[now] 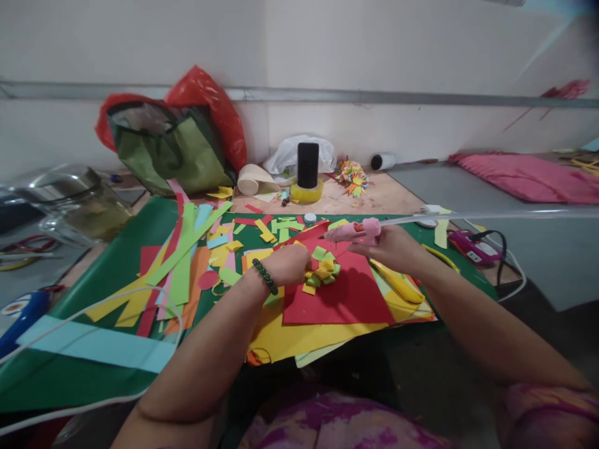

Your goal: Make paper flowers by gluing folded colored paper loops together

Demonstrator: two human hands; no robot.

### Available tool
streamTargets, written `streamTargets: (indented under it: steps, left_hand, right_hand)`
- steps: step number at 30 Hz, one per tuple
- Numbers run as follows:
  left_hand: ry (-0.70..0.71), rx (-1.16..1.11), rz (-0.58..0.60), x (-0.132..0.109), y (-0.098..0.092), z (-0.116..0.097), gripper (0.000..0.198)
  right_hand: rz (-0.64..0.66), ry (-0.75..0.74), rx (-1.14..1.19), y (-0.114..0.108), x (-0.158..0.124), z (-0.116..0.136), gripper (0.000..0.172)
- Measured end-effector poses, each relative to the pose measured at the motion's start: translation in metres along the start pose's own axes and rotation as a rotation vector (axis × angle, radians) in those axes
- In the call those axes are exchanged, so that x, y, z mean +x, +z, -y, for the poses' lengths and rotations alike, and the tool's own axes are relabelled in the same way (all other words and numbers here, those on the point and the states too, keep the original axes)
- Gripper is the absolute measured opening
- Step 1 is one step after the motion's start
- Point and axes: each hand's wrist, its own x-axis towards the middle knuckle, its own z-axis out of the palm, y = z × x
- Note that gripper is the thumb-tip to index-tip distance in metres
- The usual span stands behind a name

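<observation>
The person's left forearm rises from the lower edge and slants inward and away, the wrist, ringed by a dark green bead bracelet (264,276), low over the papers. The left hand (290,264) is turned knuckles up, its fingers curled closely together at the left edge of a paper flower (322,269) made of yellow and light green loops. The grip is narrow, pinching the flower, though exactly where the fingertips press is hidden. The flower sits over the middle of a red sheet (346,305), which lies on a larger yellow sheet (276,333); whether the flower rests on the red one cannot be told. The right forearm comes in from the lower right, angled toward the centre, and the right hand (393,249) is wrapped around a pink glue gun (358,232), the handle mostly covered by the fingers. The gun lies nearly level, its nozzle pointing left, near the flower's far side; contact between them cannot be made out. A long clear rod (435,216) extends rightward from the gun's back. Beneath the right forearm lies a yellow ridged object (400,284).
</observation>
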Motion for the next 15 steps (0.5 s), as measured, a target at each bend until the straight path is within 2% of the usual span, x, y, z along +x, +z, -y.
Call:
streamTargets:
  steps: [3, 5, 12, 15]
  left_hand:
    - [-0.008, 0.008, 0.007, -0.001, -0.002, 0.0, 0.021]
    - [-0.003, 0.031, 0.013, -0.002, -0.003, 0.001, 0.022]
    - [0.059, -0.015, -0.008, 0.002, 0.003, 0.011, 0.023]
    - [0.07, -0.023, -0.025, 0.004, 0.006, 0.014, 0.019]
  right_hand:
    - [-0.03, 0.002, 0.319, -0.001, 0.0, -0.005, 0.044]
    - [-0.031, 0.012, 0.438, -0.001, 0.0, -0.007, 0.048]
    - [-0.096, 0.168, 0.487, 0.002, 0.0, -0.014, 0.058]
    - [-0.175, 0.206, 0.537, -0.003, 0.001, -0.018, 0.055]
